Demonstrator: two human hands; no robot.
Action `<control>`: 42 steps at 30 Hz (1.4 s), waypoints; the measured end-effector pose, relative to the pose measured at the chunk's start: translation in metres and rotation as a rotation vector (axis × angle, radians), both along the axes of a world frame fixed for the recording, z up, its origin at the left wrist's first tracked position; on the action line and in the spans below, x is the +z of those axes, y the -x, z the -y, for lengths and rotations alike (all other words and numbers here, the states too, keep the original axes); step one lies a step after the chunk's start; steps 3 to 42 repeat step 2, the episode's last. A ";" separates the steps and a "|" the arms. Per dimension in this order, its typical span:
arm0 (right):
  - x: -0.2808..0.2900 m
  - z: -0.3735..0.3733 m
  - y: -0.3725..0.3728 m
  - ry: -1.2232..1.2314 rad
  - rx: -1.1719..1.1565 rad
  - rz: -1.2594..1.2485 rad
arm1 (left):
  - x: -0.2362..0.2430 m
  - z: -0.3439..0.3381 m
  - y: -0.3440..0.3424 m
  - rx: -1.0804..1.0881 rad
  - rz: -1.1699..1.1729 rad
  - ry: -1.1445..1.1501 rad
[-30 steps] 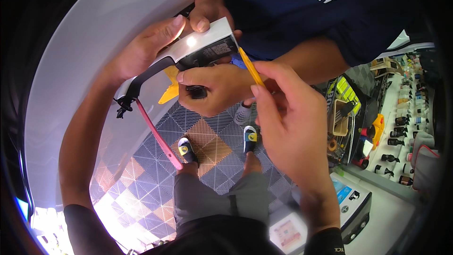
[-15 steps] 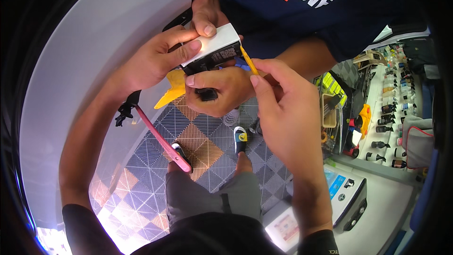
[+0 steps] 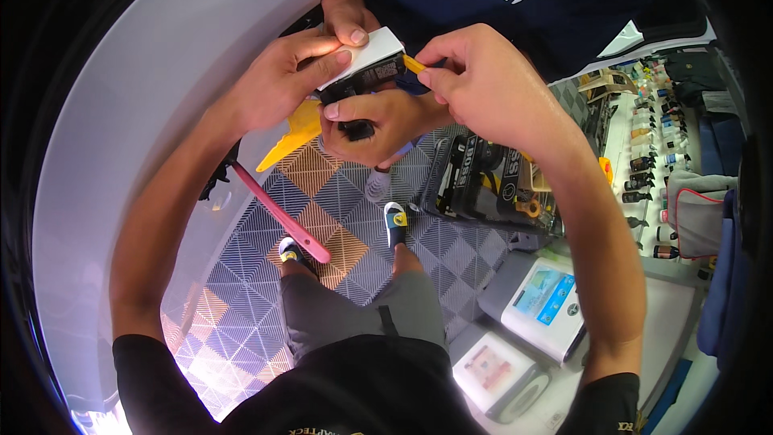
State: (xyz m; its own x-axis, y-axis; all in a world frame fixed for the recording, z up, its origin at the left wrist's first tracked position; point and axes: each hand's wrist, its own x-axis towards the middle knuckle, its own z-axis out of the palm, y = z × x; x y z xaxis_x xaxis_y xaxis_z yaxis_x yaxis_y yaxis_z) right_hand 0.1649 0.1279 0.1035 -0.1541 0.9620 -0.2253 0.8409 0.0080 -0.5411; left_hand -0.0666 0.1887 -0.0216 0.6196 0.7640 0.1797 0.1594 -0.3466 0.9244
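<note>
A small block [image 3: 372,50] with a white top and a printed black side is held up between me and a co-worker. My left hand [image 3: 282,76] pinches its left end, thumb on the white top. In my right hand [image 3: 495,84], thumb and fingers pinch a slim yellow tool [image 3: 415,65], whose tip meets the block's right end. One co-worker's hand [image 3: 348,18] grips the block from the far side. The other co-worker's hand [image 3: 382,122] is under it, with a black piece [image 3: 357,130] showing at its fingers.
A white curved panel [image 3: 161,56] runs along the left. Near it are a yellow flat tool [image 3: 291,137] and a long pink tool [image 3: 278,213]. A dark case [image 3: 475,181] stands right of the patterned floor [image 3: 338,217]. Beyond are shelved bottles [image 3: 640,177] and a white device with a screen [image 3: 543,298].
My right hand has swung up and to the right, its wrist turning, with the yellow tool now lying flatter against the block's end. My left hand still holds the block.
</note>
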 end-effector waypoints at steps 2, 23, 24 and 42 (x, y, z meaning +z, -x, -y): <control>0.000 -0.003 -0.001 0.007 0.028 0.057 | 0.003 -0.003 0.002 0.006 -0.074 -0.038; 0.000 -0.003 -0.001 0.007 0.028 0.057 | 0.003 -0.003 0.002 0.006 -0.074 -0.038; 0.000 -0.003 -0.001 0.007 0.028 0.057 | 0.003 -0.003 0.002 0.006 -0.074 -0.038; 0.000 -0.003 -0.001 0.007 0.028 0.057 | 0.003 -0.003 0.002 0.006 -0.074 -0.038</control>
